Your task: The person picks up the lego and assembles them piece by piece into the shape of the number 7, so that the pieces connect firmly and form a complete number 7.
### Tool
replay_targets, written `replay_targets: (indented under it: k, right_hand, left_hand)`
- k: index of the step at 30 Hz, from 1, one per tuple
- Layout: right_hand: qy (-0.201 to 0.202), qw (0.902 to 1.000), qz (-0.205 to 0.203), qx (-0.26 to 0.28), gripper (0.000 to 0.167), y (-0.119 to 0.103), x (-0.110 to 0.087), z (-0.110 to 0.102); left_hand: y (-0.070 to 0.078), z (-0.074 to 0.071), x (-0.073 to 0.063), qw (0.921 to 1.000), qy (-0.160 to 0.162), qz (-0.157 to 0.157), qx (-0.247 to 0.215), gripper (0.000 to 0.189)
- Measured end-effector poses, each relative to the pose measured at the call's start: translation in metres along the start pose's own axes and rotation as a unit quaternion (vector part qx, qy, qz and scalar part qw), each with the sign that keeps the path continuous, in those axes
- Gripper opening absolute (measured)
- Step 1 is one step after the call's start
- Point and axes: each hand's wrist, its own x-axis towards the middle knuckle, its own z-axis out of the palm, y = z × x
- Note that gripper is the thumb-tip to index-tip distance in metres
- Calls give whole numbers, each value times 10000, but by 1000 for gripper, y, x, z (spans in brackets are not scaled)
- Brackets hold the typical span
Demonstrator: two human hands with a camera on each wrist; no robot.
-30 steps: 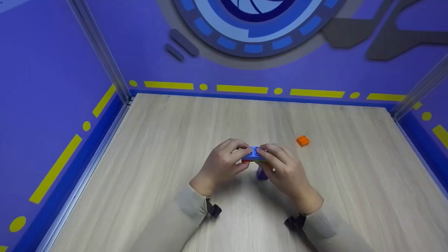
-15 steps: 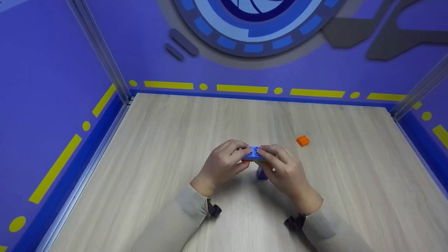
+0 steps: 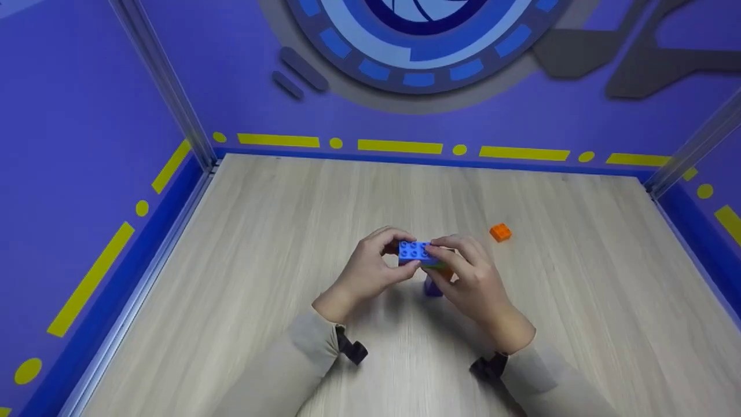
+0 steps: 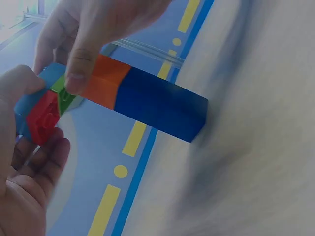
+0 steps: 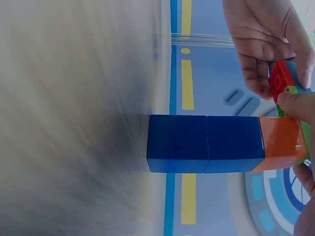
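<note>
A toy building-block tower stands upright between the hands. Its two dark blue blocks [image 5: 179, 140] are at the bottom, with an orange block [image 5: 281, 137] above them. Over that come a green brick [image 4: 64, 97] and, beside it, a red brick [image 4: 43, 120]. A blue studded brick [image 3: 412, 250] lies across the top. My left hand [image 3: 370, 263] grips the blue brick's left end, thumb at the front and fingers behind. My right hand [image 3: 477, 278] pinches the tower's right upper part, fingers on the blue brick and thumb lower, near the green brick. Whether the base touches the table is unclear.
A small orange brick [image 3: 501, 233] lies on the wooden table [image 3: 289, 231], behind and right of the right hand. Purple-blue panels [image 3: 347, 124] with yellow marks wall the table at the back and sides. Black straps [image 3: 353, 350] are on both wrists.
The left hand's fingers and thumb have shifted from the blue brick's top to its front and back, uncovering more studs. The right hand has stayed nearly still; the loose orange brick has not moved.
</note>
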Motion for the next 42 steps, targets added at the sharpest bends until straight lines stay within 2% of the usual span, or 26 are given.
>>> replay_targets:
  k: [5, 7, 11, 13, 16, 20, 24, 26, 27, 29, 33, 37, 40, 42]
  right_hand:
    - [-215, 9975, 249, 618, 52, 5, 1, -3]
    - [-151, 9939, 454, 998, 54, 9, 1, -5]
    - [347, 9826, 1179, 1392, 48, 25, 0, -16]
    - [648, 9709, 1756, 1496, 42, 35, 1, -24]
    - [982, 9388, 2830, 1700, 34, 53, 0, -36]
    - [1193, 8849, 4104, 1852, 34, 82, -1, -51]
    - [884, 8451, 4983, 1720, 44, 108, -7, -59]
    - [546, 8330, 5255, 1644, 51, 118, -12, -60]
    - [355, 8288, 5350, 1603, 54, 122, -14, -60]
    - [8, 8265, 5418, 1528, 61, 128, -18, -59]
    - [-595, 8332, 5331, 1345, 69, 138, -24, -55]
    - [-1184, 8311, 5303, 1186, 71, 143, -29, -52]
    - [-1408, 8236, 5373, 1147, 70, 144, -31, -51]
    - [-1410, 8231, 5388, 1111, 67, 144, -31, -50]
  left_hand:
    - [5, -3, 0, 9966, -4, -613, -549, 37]
    - [7, -4, -1, 9941, -39, -827, -697, 38]
    - [10, -3, -1, 9878, -135, -1186, -1000, 39]
    - [10, -3, 0, 9842, -157, -1330, -1156, 39]
    - [11, -3, 0, 9800, -124, -1507, -1296, 40]
    - [11, -3, 0, 9768, -70, -1640, -1374, 40]
    - [11, -4, 0, 9755, -91, -1654, -1447, 40]
    - [10, -4, 0, 9747, -107, -1660, -1490, 40]
    - [10, -4, 0, 9745, -110, -1657, -1509, 40]
    - [10, -4, 0, 9746, -116, -1654, -1508, 40]
    - [9, -4, 0, 9748, -117, -1628, -1519, 40]
    - [10, -5, 1, 9746, -124, -1656, -1505, 41]
    - [12, -6, 1, 9749, -115, -1659, -1483, 40]
    - [14, -7, 2, 9750, -116, -1648, -1483, 39]
